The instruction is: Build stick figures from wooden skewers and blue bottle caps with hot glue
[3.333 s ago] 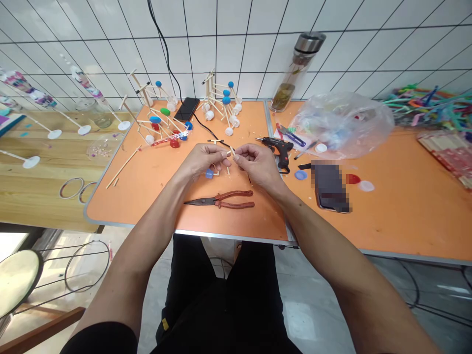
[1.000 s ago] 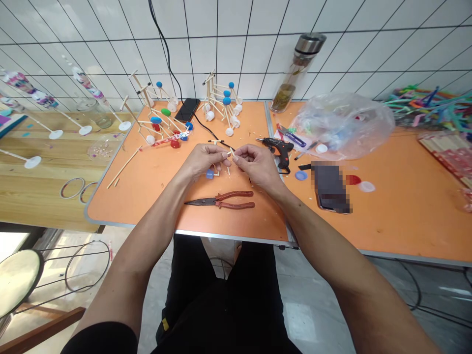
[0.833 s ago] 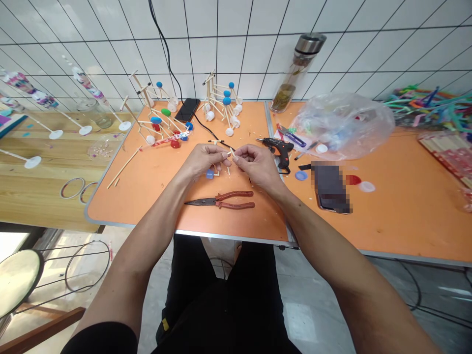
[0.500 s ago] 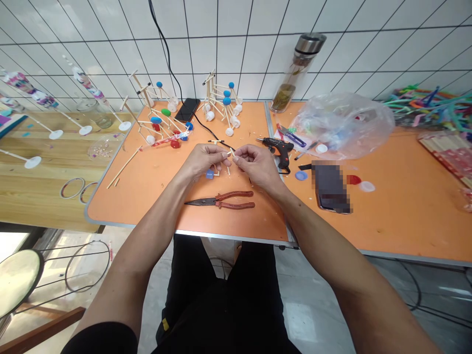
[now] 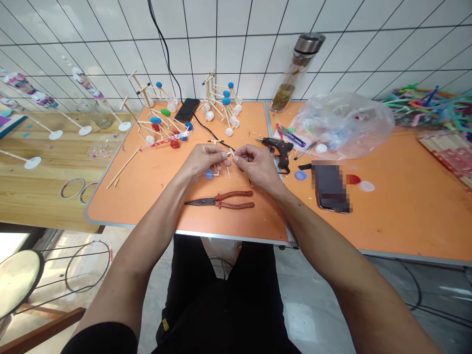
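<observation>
Both hands meet over the middle of the orange table [image 5: 155,196]. My left hand [image 5: 202,161] pinches a small frame of thin wooden sticks [image 5: 225,162] with a blue bottle cap [image 5: 209,173] at its lower end. My right hand [image 5: 255,164] is closed on the other end of the same stick frame, fingertips almost touching the left ones. Red-handled pliers [image 5: 225,199] lie flat on the table just in front of the hands.
A black glue gun [image 5: 278,147] and a phone [image 5: 331,187] lie to the right, with loose caps [image 5: 301,175] beside them. Finished stick-and-cap models [image 5: 221,103] stand at the back, next to a glass bottle [image 5: 295,71] and a plastic bag [image 5: 341,125]. A stool [image 5: 18,280] stands at the lower left.
</observation>
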Tool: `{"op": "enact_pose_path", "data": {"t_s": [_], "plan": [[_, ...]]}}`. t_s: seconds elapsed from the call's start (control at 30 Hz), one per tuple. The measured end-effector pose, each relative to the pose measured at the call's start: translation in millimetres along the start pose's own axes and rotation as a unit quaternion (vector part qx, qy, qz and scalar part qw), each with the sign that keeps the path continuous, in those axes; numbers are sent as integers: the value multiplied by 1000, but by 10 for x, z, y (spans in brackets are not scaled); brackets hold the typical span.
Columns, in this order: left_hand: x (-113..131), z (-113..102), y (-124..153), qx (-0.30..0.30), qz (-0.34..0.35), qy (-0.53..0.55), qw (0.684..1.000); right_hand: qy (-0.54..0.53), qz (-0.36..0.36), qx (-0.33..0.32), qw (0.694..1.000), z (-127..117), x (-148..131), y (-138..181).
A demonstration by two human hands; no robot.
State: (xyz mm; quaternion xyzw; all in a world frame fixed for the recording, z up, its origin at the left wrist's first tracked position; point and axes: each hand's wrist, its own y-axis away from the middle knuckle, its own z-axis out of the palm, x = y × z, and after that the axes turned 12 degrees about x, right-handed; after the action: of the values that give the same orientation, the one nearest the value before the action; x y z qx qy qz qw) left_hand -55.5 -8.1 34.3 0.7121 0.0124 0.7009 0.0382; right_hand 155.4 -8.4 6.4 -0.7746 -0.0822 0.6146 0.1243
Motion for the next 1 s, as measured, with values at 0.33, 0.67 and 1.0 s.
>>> {"op": "enact_pose_path", "data": {"t_s": [0.33,0.67,1.0], "plan": [[-20,-7,-13,-5,5,0,1000,5,0,2,1000,8,3,0],[-43,-11,-31,-7,9,3,1000,15,-9,1,1000,6,4,-5],[-27,-5,-21,0,5,-9,1000,21,-14,7,1000,15,13,-2]]}}
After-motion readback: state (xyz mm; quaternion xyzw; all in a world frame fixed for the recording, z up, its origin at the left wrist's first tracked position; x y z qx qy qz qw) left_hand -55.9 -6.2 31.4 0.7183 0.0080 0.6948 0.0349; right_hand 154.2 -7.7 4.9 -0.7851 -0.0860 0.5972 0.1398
